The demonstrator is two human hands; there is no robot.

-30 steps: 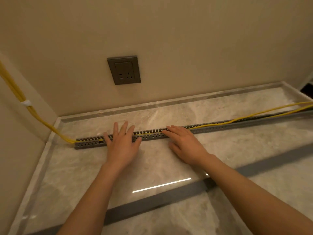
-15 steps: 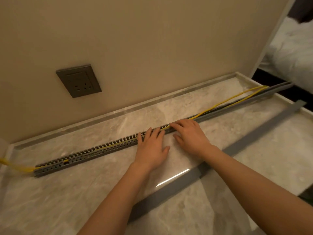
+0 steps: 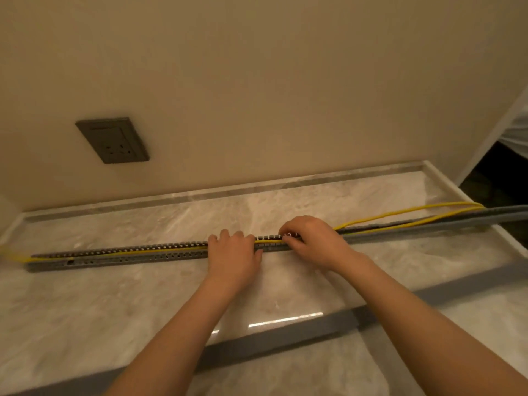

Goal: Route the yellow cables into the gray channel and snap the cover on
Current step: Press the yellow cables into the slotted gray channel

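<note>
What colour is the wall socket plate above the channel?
Dark gray wall socket plate, set in the beige wall; the head view shows it clearly.

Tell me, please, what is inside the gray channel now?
Inside the gray channel, yellow cables lie along its left part. Right of the hands they are still outside, above it. Under the left hand and right hand the inside is covered.

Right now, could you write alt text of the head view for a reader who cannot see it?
Two bare hands, left and right, press yellow cables into a long gray channel lying on a marble ledge along a beige wall. To the right the cables still lie outside the channel; the gray cover lies loose nearer the viewer, and a socket is on the wall.
</note>
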